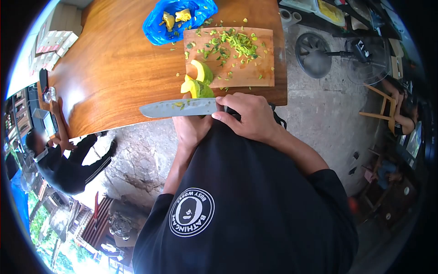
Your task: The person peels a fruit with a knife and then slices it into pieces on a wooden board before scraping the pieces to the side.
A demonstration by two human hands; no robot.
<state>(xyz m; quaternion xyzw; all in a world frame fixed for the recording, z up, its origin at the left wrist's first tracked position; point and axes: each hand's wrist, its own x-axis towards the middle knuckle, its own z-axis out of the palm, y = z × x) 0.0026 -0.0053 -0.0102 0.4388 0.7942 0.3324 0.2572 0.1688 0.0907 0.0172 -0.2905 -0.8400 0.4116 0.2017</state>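
My right hand (248, 114) is closed round the handle of a wide knife (180, 108), whose blade points left with green bits stuck on it. Behind the blade, my left hand (192, 128) is partly hidden, near a green-skinned squash piece (198, 89) at the table edge; whether it grips the piece is unclear. Another curved yellow-green squash piece (202, 71) rests on the corner of the wooden cutting board (191, 55). Chopped green peel (239, 42) lies scattered over the board.
A blue plastic bag (155, 29) with yellow chunks (183, 15) sits behind the board on the wooden table (105, 68). One person (64, 164) is at the left, another (404, 109) at the far right. A fan (365, 57) stands right of the table.
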